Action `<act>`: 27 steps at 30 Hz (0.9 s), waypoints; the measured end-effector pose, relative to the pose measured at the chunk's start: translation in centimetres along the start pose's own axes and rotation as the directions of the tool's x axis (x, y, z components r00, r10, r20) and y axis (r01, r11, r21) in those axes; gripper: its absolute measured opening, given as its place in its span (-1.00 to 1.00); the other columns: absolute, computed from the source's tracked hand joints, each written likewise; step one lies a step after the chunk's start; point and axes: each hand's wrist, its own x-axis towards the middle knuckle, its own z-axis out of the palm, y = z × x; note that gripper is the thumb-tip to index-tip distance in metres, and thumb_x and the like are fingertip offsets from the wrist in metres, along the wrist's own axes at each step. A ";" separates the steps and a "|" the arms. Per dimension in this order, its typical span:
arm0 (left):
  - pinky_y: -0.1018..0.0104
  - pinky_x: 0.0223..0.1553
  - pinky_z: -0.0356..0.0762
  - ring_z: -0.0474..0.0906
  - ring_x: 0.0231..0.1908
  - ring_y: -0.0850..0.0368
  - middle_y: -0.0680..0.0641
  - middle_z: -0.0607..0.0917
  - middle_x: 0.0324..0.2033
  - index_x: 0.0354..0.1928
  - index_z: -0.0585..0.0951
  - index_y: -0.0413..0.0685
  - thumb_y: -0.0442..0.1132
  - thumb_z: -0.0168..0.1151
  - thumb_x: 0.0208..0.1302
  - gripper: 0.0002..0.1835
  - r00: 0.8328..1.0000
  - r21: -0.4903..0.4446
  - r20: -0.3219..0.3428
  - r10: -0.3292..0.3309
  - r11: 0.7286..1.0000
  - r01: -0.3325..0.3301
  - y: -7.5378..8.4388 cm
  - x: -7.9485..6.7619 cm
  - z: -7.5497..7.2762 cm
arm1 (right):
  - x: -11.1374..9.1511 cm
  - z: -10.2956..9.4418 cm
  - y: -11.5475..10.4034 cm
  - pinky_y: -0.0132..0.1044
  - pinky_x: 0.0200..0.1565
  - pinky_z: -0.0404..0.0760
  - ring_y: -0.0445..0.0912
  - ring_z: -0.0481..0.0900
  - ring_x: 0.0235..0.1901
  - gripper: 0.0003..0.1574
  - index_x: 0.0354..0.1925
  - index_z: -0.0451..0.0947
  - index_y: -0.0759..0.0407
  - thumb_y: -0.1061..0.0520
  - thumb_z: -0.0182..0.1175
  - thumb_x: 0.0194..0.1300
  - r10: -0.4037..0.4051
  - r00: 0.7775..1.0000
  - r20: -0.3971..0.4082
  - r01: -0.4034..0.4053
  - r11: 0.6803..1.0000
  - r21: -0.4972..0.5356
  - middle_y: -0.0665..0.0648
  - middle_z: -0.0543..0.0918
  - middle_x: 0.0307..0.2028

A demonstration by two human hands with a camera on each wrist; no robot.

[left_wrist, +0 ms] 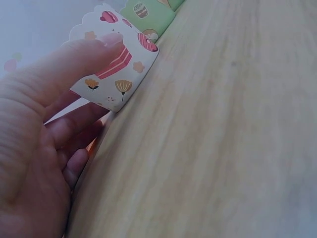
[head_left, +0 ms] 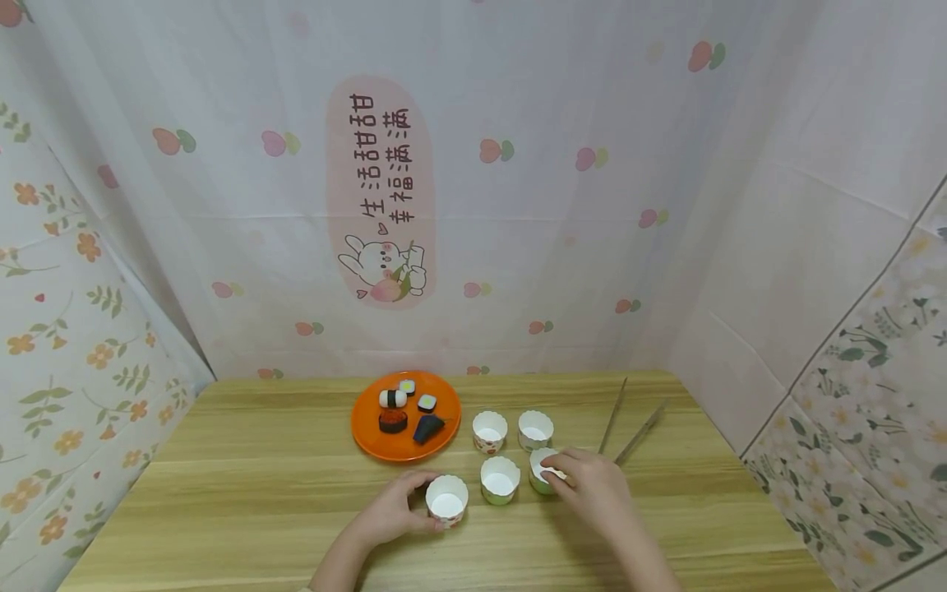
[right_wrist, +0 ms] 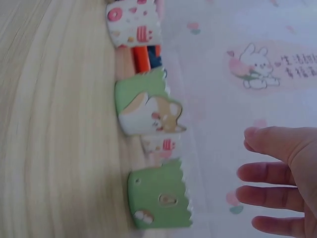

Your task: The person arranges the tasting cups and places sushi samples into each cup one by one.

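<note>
My left hand holds a white paper cupcake cup at the front left of the group, thumb on the near side and fingers around the far side. Cake and flower prints cover this cup in the left wrist view. At the right, my right hand is over a green paper cup, overlapping its rim in the head view. In the right wrist view its fingers are spread and apart from the green cup. Between the hands stands another green cup, with a dog print.
Two more paper cups, one white with red prints and one beside it, stand behind. An orange plate bears several toy sushi pieces. Two thin dark sticks lie at the right. A printed curtain hangs behind the wooden table.
</note>
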 end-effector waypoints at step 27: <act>0.15 0.15 0.34 0.39 0.06 0.11 0.03 0.55 0.04 0.12 0.57 -0.06 -0.13 0.55 -0.13 -0.33 0.998 0.054 0.013 0.060 0.997 -0.060 -0.5 -0.2 -0.1 | 2.2 1.7 -5.5 -0.34 -0.41 0.53 -0.29 0.56 -0.48 -0.74 -0.34 0.69 0.01 0.11 0.51 -0.10 -0.146 0.989 0.001 0.145 0.985 0.095 -0.15 0.66 -0.41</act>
